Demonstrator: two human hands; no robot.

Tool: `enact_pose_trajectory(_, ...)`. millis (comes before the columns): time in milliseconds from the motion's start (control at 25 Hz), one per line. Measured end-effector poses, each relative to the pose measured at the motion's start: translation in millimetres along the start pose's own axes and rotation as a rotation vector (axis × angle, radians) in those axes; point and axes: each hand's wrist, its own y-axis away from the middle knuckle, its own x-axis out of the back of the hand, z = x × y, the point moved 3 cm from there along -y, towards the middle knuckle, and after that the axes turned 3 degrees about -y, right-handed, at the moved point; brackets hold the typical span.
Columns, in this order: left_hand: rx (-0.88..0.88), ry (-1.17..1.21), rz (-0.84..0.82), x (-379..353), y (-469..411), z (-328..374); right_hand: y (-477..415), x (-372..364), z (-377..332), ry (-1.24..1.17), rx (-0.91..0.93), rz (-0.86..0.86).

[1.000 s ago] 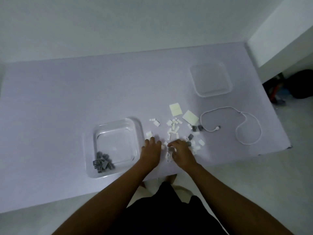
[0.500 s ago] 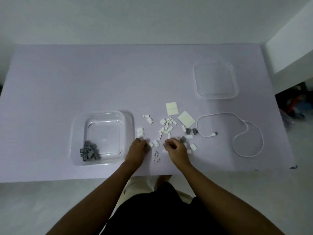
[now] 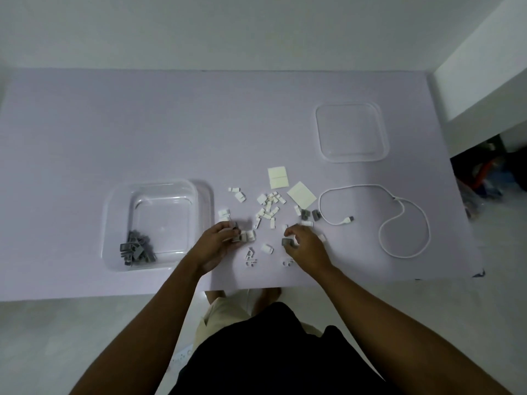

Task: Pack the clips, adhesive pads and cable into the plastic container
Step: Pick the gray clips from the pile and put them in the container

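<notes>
Both my forearms reach in from 6 o'clock over the near table (image 3: 142, 124) edge. My left hand (image 3: 219, 243) is curled, fingertips pinching mixed clips (image 3: 243, 236), gray and white, low on the table. My right hand (image 3: 306, 246) is curled too, thumb and forefinger pinching one gray clip (image 3: 286, 242). Between the hands lies a loose white clip (image 3: 266, 248), and a few tiny white bits (image 3: 251, 258) lie just at 6 o'clock of it.

The plastic container (image 3: 114, 212) sits at 9 o'clock of my left hand, open, with a gray clip pile (image 3: 137, 249) in its near-left corner. At 12 o'clock of my hands is the white clip scatter (image 3: 268, 206) on the bare table. Two dark clips (image 3: 309, 214) lie at 1 o'clock of my right hand, near the cable's plug end. The white cable (image 3: 399, 220) is looped at 3 o'clock of my right hand, outside the container. Two adhesive pads (image 3: 278, 178) lie flat just past the scatter, close together. The clear lid (image 3: 352, 131) lies far off at 1 o'clock, well apart from the container.
</notes>
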Motion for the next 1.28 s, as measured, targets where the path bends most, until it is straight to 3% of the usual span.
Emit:
enact_pose_trajectory(200, 0.126, 0.268, -0.275, -22.6, 8.7, 10.3, 0.9, -7.4, 4.6, 0.123, 0.038, 0.014)
enact_pose_trajectory(320, 0.166, 0.199, -0.159, -35.4, 4.8, 12.2, -3.1, -4.8, 5.5, 0.069, 0.035, 0.059)
enact_pose_trajectory(400, 0.167, -0.023, -0.008, -40.1, -1.6, 10.3, -3.5, 0.4, 3.9, -0.174, -0.092, 0.119)
enact_pose_trajectory(560, 0.081, -0.561, 0.106, -62.2, -11.7, 7.3, 8.8, 20.1, 6.6, -1.079, -0.489, 0.078)
enact_pose_trajectory(640, -0.047, -0.769, 0.12, -80.2, -22.1, 6.8, 15.7, 37.4, 11.0, -1.314, -0.498, 0.042)
enact_pose_trajectory(720, -0.223, -1.067, 0.1, -98.4, -31.9, 5.3, 17.8, 51.3, 17.0, -1.379, -0.479, 0.028)
enact_pose_trajectory(800, -0.316, -1.322, 0.047, -120.3, -38.3, 0.5, 15.5, 61.8, 23.2, -1.313, -0.503, 0.076)
enact_pose_trajectory(920, -0.357, -1.549, 0.057, -143.8, -48.8, -9.2, 6.2, 74.1, 36.5, -1.034, -0.535, 0.243)
enact_pose_trajectory(1040, -0.354, -1.686, 0.113, -149.8, -63.7, -19.5, -9.8, 80.4, 49.4, -0.668, -0.386, 0.356)
enact_pose_trajectory(1120, -0.344, -1.741, 0.139, -150.6, -71.1, -23.8, -21.0, 80.7, 51.4, -0.395, -0.27, 0.365)
enact_pose_trajectory(1280, -0.338, -1.714, 0.135, -152.9, -77.3, -26.7, -42.4, 72.6, 45.0, -0.152, -0.228, 0.26)
